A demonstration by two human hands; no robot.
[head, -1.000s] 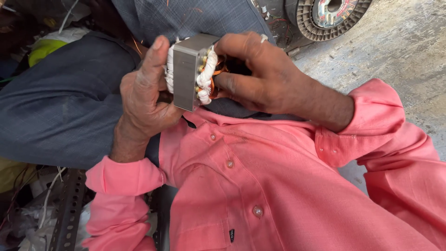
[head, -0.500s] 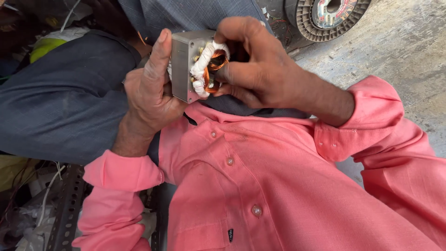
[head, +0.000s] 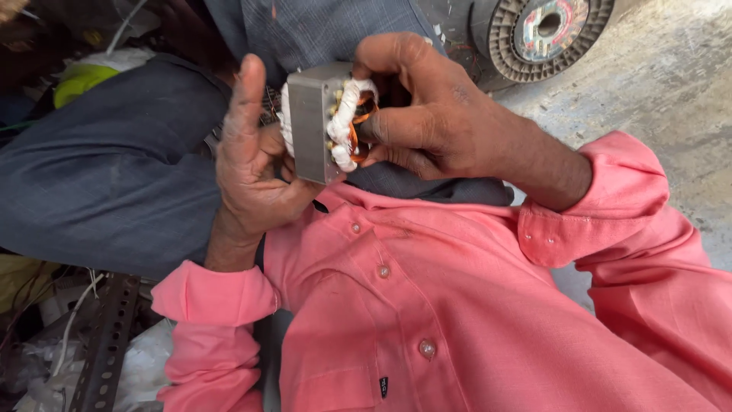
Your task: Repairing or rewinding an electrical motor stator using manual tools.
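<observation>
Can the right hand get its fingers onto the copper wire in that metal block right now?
Probably yes. The right hand already has fingers at the orange wire beside the white wrapping, while the left hand steadies the metal block; nothing blocks that side.

Looks like a motor-repair workshop: bare concrete floor (head: pixel 671 99), a ribbed rotor disc (head: pixel 545 34) far right, slotted metal angle (head: pixel 103 343) and loose wires near left.

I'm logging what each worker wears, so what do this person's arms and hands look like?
Both hands, left hand and right hand, are bare: no gloves, rings or watch show. Both arms wear a salmon-pink buttoned shirt, its sleeves rolled into thick cuffs, leaving both forearms uncovered. The fingers look dusty.
</observation>
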